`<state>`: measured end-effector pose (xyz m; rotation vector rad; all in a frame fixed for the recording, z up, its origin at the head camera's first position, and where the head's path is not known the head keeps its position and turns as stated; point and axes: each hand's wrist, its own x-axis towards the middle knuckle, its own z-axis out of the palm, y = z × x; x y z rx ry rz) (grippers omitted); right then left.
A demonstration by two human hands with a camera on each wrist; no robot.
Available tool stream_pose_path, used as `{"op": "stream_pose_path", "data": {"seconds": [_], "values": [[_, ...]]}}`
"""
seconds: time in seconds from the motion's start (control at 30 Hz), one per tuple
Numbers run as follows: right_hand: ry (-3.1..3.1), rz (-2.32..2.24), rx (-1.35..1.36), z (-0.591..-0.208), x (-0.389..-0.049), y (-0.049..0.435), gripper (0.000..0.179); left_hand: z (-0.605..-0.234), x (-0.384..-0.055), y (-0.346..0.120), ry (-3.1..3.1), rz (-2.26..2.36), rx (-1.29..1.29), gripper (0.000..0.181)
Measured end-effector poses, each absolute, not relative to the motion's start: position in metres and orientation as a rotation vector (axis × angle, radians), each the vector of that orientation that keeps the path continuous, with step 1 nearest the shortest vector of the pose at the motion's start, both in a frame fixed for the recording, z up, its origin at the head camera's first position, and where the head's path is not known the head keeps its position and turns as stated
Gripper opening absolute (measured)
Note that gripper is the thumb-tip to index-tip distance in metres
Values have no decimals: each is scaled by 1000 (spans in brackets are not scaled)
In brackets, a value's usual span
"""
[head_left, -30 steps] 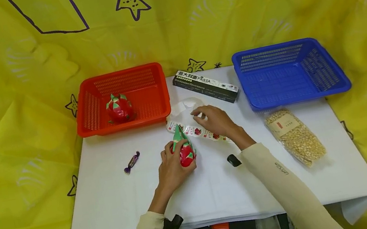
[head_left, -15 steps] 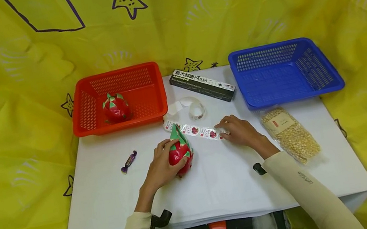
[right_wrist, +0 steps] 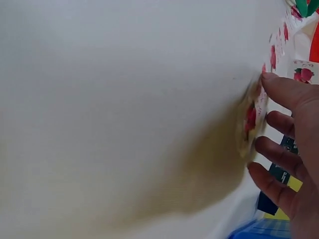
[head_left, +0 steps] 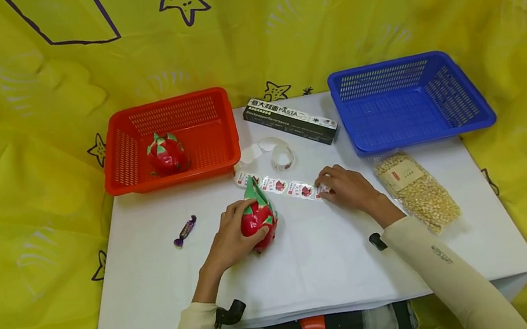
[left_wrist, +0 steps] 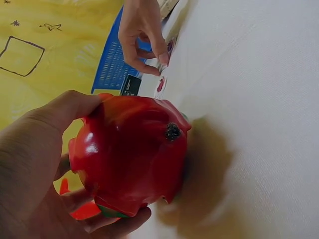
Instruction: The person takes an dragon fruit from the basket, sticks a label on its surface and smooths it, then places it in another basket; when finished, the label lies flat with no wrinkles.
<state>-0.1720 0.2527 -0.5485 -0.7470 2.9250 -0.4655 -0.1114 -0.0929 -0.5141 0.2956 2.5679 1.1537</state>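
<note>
My left hand (head_left: pixel 234 234) grips a red dragon fruit (head_left: pixel 258 223) with green leaf tips, fingers and thumb spread round its sides. In the left wrist view the dragon fruit (left_wrist: pixel 134 149) turns its dark stem spot to the camera. To the right, my right hand (head_left: pixel 349 189) pinches the right end of a strip of stickers (head_left: pixel 289 188) printed with red fruit. The right wrist view shows that thumb on the strip (right_wrist: pixel 250 117), whose end is blurred. The strip runs left behind the dragon fruit and curls back to a small roll (head_left: pixel 282 157).
A red basket (head_left: pixel 176 180) holding another dragon fruit (head_left: pixel 167 154) stands at the back left, a blue basket (head_left: pixel 423 137) at the back right. Between them lies a pasta box (head_left: pixel 290 121). A wrapped candy (head_left: pixel 185 232) is left, a bag of yellow kernels (head_left: pixel 419 193) right.
My right hand has moved right and nearer, from over the sticker roll to the strip's right end, uncovering the roll. The left hand and dragon fruit have shifted slightly left and nearer.
</note>
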Motion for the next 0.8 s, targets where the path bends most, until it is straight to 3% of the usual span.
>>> {"op": "stream_pose_path", "data": {"seconds": [0.3, 0.53, 0.8], "values": [[2827, -515, -678, -539, -182, 251, 19, -514, -113, -92, 2576, 1168, 304, 70], [2850, -460, -715, -539, -181, 253, 38, -514, -115, -91, 2560, 1170, 308, 70], [2931, -431, -790, -544, -175, 254, 20, -513, -111, -93, 2552, 1157, 294, 71]]}}
